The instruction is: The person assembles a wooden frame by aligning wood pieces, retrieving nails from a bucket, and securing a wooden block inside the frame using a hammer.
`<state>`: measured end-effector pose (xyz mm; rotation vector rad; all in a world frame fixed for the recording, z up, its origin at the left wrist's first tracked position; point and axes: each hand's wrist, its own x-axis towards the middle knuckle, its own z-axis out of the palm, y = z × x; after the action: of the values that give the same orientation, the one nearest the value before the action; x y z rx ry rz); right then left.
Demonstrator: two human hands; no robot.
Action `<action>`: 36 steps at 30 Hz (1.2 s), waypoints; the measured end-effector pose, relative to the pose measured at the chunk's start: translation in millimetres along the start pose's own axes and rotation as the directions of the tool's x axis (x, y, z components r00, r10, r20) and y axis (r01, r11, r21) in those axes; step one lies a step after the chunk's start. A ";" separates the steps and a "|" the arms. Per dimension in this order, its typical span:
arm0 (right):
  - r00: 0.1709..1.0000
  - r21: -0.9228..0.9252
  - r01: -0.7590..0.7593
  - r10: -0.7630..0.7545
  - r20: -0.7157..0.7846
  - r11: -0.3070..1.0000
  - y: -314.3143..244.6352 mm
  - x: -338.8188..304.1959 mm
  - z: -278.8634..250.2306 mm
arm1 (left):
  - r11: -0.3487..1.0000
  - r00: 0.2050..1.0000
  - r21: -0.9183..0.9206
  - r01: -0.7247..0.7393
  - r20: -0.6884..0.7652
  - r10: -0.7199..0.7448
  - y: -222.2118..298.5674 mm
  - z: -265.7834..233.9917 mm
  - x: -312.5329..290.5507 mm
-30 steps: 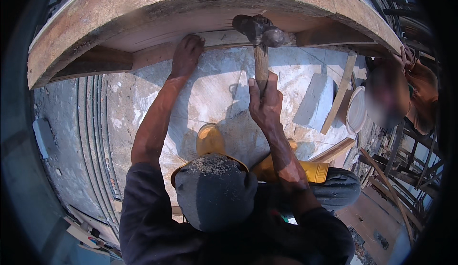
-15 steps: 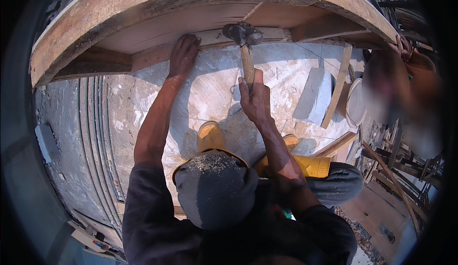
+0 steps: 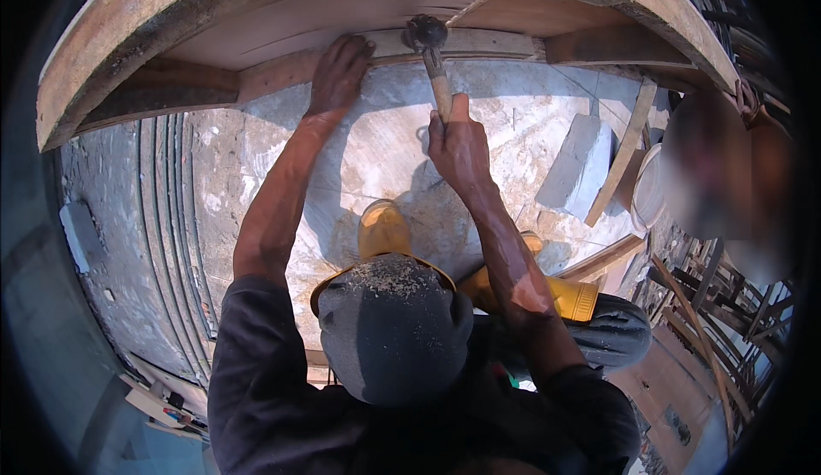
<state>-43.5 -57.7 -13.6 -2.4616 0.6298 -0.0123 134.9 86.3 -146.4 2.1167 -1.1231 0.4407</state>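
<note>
My right hand (image 3: 462, 146) is wrapped round the wooden handle of a hammer (image 3: 438, 82). The dark metal hammer head lies over a pale wooden batten (image 3: 492, 43) along the lower inside edge of a curved wooden frame (image 3: 214, 13); whether it touches the batten I cannot tell. Close to the left of the hammer head, my left hand (image 3: 335, 77) grips the batten, its fingers bent over the wood and their tips partly hidden. A thin reddish-brown panel (image 3: 325, 22) lines the frame behind the batten.
Yellow boots (image 3: 382, 229) stand on the stained floor below. Several long rods (image 3: 162, 218) lie at left. A grey block (image 3: 575, 163), a wooden strip (image 3: 620, 154) and a round container (image 3: 648, 186) are at right. Another person's hand (image 3: 748, 99) is by the frame's right end.
The hammer head has come down toward the batten and sits a little farther left. The left hand keeps its place on the wood. The whole view has shifted slightly.
</note>
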 end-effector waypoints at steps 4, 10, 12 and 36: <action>0.998 0.189 -0.061 0.054 0.044 0.980 -17.4 -19.3 -20.3 | 0.999 0.999 0.031 -0.019 -0.025 0.020 -2.8 -3.9 -5.3; 0.888 0.433 0.315 -0.101 -0.449 0.845 -3.7 -44.0 -12.2 | 1.000 0.999 0.010 -0.017 -0.030 0.017 1.4 -3.2 -0.3; 0.881 0.335 0.304 -0.129 -0.454 0.892 -5.2 -32.9 -9.9 | 1.000 0.999 0.008 -0.024 -0.023 0.024 1.4 -1.8 2.0; 0.912 0.473 0.257 -0.050 -0.407 0.843 -14.7 -49.4 -22.6 | 0.999 1.000 0.030 0.010 0.013 -0.011 -0.4 -3.0 -4.3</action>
<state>-84.3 -37.7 19.7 -1.9741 0.4954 -0.6604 132.8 91.1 -146.9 2.1539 -1.1188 0.4416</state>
